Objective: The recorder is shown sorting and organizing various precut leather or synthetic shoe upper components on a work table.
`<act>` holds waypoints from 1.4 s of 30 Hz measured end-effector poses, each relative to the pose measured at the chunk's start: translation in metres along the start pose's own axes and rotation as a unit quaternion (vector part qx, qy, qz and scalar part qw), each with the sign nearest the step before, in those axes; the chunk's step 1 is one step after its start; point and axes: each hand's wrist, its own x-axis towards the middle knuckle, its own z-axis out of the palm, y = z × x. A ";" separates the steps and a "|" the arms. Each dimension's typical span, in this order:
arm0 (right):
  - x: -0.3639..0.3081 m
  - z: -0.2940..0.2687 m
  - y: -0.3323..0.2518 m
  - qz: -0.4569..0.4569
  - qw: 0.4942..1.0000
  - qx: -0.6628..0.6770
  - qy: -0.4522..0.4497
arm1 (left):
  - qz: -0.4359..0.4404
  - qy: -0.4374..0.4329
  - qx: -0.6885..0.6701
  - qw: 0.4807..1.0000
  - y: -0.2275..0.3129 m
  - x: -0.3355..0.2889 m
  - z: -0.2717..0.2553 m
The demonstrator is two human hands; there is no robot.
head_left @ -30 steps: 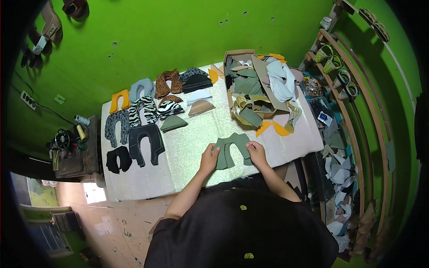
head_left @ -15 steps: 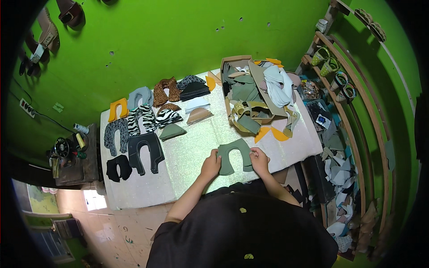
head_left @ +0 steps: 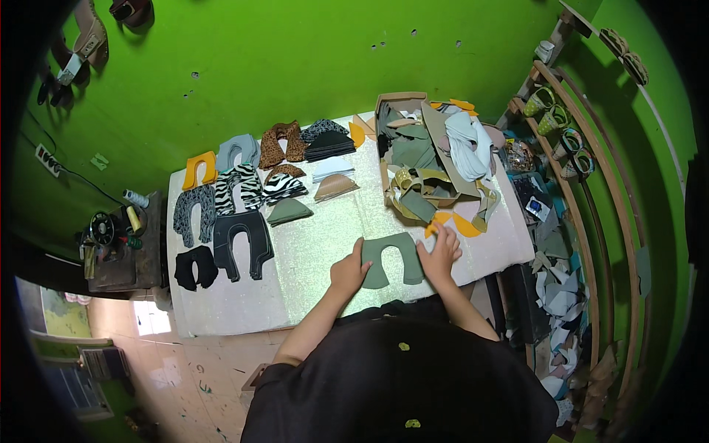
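Note:
An olive green U-shaped cut piece (head_left: 377,275), which looks like a shoe upper, lies flat near the table's front edge with its gap toward me. My left hand (head_left: 351,267) grips its left edge, thumb on top. At the right edge, my right hand (head_left: 441,257) has its fingers spread and raised off the piece, thumb close to it. Just beyond those fingertips lie orange scraps (head_left: 465,225). A folded stack of green pieces (head_left: 289,212) sits farther left.
The table (head_left: 317,255) carries rows of U-shaped and half-round pieces at left, including black ones (head_left: 240,251) and zebra-striped ones (head_left: 238,188). A cardboard box (head_left: 452,168) of scraps stands at back right. A wooden rack (head_left: 583,214) with sandals rises at right; a sewing machine (head_left: 103,229) is at left.
My right hand has let go of the green piece's right edge and moved slightly up, its fingers opening. My left hand stays at the left edge. The view has shifted a little.

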 end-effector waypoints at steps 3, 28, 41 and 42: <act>0.032 -0.006 -0.018 -0.065 0.997 0.014 0.027 | 0.023 0.020 -0.005 1.000 -0.003 0.000 0.001; 0.056 -0.105 -0.111 -0.284 0.940 0.073 0.177 | 0.270 0.255 -0.281 0.885 0.067 -0.009 -0.074; 0.024 -0.045 -0.064 -0.103 0.925 0.355 -0.086 | 0.080 0.051 -0.470 0.878 0.038 -0.008 -0.072; 0.024 -0.040 -0.057 -0.082 0.926 0.350 -0.117 | 0.083 0.039 -0.471 0.878 0.038 -0.008 -0.071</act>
